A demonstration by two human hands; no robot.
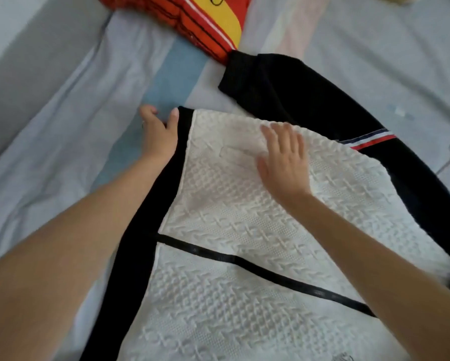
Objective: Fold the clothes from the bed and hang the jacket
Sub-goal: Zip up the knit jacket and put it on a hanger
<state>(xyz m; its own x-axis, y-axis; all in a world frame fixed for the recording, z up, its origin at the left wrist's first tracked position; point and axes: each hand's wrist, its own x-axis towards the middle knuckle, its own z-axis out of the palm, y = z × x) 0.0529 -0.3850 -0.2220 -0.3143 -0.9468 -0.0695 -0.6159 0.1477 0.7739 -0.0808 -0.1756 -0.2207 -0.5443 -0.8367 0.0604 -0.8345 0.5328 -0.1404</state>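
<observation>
My right hand (283, 162) lies flat, fingers straight, on the white knit garment (244, 256); my left hand (157, 131) touches its black left edge, and I cannot tell whether it grips.

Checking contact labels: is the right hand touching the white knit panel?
Touching. The head view shows the right hand lying flat, fingers spread, on the white knit panel, with no gap visible.

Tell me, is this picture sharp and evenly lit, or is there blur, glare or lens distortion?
Head view: soft, even light, no glare, faint shadows only; right hand on the white knit is slightly blurred, left hand too; the wide lens bends the edges and makes the forearms look oversized.
</observation>
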